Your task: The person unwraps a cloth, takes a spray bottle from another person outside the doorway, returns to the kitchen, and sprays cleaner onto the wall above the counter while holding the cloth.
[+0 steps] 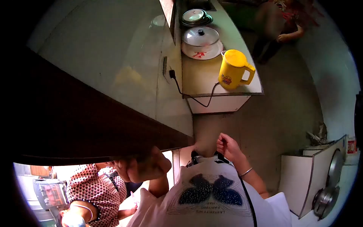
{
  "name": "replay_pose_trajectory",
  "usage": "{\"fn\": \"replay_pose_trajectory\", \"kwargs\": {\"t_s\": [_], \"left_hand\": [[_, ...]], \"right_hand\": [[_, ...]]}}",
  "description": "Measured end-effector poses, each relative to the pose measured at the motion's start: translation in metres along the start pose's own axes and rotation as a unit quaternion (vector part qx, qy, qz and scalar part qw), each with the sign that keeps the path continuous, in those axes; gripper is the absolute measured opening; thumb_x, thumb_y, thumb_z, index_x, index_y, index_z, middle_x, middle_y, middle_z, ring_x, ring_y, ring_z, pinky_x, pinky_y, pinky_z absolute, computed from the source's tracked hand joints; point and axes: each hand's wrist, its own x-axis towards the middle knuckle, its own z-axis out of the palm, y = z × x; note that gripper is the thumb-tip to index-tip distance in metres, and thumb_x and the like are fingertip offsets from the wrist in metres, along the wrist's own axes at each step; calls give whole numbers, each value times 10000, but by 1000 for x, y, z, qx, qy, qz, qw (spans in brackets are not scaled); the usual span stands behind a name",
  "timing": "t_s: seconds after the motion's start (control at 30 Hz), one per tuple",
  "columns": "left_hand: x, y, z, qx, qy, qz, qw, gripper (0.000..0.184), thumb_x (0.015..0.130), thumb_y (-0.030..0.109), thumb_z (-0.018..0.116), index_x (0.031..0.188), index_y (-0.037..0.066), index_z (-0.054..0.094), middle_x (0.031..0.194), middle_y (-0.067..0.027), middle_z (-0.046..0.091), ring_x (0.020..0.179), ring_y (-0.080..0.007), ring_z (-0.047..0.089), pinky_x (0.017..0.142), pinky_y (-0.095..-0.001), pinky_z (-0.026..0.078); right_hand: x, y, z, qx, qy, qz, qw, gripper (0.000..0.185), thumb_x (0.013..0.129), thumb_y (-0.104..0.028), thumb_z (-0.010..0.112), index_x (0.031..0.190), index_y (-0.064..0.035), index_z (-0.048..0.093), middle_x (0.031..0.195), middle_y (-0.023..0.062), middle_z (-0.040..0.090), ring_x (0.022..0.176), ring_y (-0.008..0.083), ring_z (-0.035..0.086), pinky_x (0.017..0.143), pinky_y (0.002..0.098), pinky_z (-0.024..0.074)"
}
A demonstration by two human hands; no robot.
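My left hand (pixel 140 168) is raised at the lower edge of a dark brown panel (pixel 94 117). Its fingers are curled, and whether they grip that edge or something else is hidden. Lower and to the right, my right hand (pixel 227 146) hangs by my waist, fingers closed, with nothing visible in it and a bracelet on the wrist. Ahead, a yellow electric kettle (pixel 233 70) stands on the counter (pixel 200 81), well away from both hands. Its black cord runs to a plug (pixel 172 74) in the wall socket.
On the counter are a glass-lidded pot (pixel 200 36) on a white enamel dish (pixel 204 56) and stacked lidded dishes (pixel 194 17). A stove unit with a metal pan (pixel 326 200) stands at the right. One person (pixel 96 185) is at lower left, another (pixel 289 36) at upper right.
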Motion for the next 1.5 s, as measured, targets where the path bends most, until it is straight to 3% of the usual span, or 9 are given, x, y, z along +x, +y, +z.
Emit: {"fn": "replay_pose_trajectory", "kwargs": {"t_s": [0.23,0.53,0.6,0.73,1.03,1.17,1.23,1.27,1.5], "left_hand": [[-13,-10,2,74,-22,-10,997,733,745,155,661,1343,53,249,1368,-254,242,1292,-398,272,1062,-500,315],[-4,-12,9,187,-39,33,981,744,789,260,671,1362,6,270,1403,-284,271,1261,-437,317,1000,-569,301],[13,-10,14,312,-129,235,912,740,792,269,668,1364,14,275,1418,-294,229,1295,-437,272,1018,-568,290],[22,2,28,297,-131,217,921,712,801,256,659,1352,7,284,1417,-292,204,1325,-429,230,1018,-544,315],[29,-5,28,367,-203,257,870,665,814,204,636,1306,-66,281,1464,-263,45,1342,-434,181,1061,-542,337],[-17,-14,24,147,-35,-31,988,643,815,141,655,1310,-45,288,1462,-263,47,1338,-458,186,1069,-564,311],[22,1,41,334,-128,165,919,632,817,122,656,1309,-39,293,1458,-256,68,1340,-462,190,1059,-574,325],[-25,-15,24,178,-43,-33,983,613,818,94,651,1303,-34,299,1453,-243,88,1346,-459,181,1061,-569,337],[-2,5,9,123,-56,-45,990,611,834,73,632,1304,-32,256,1461,-216,47,1349,-431,188,1080,-541,341]], "right_hand": [[30,-20,102,-224,-26,-69,972,203,953,-289,497,923,-94,549,737,-7,508,612,99,475,536,241,394],[127,-78,208,-379,-73,-263,884,480,977,-382,365,1359,-105,458,1346,75,470,1133,184,470,952,324,368],[161,-92,219,-387,-80,-274,877,496,980,-399,354,1371,-108,442,1348,69,471,1161,182,451,967,326,355],[194,-107,232,-390,-164,-248,871,519,986,-428,336,1395,-118,418,1373,56,456,1246,175,391,1015,328,316],[209,-123,230,-357,-163,-259,883,471,1004,-367,319,1274,-68,564,1287,72,560,1232,182,458,1040,331,318],[233,-87,185,-375,-71,-247,891,385,986,-311,356,1075,-56,629,1045,37,609,967,136,517,879,294,394],[250,-75,150,-297,-42,-297,906,293,960,-264,412,888,-63,612,866,17,568,839,113,514,758,245,412],[243,-62,128,-373,-2,-301,878,261,950,-237,438,886,-62,621,812,6,576,752,102,504,686,236,414],[134,-8,29,-328,39,-112,937,229,927,-239,468,799,-78,568,660,-2,519,589,103,482,540,253,403]]}}
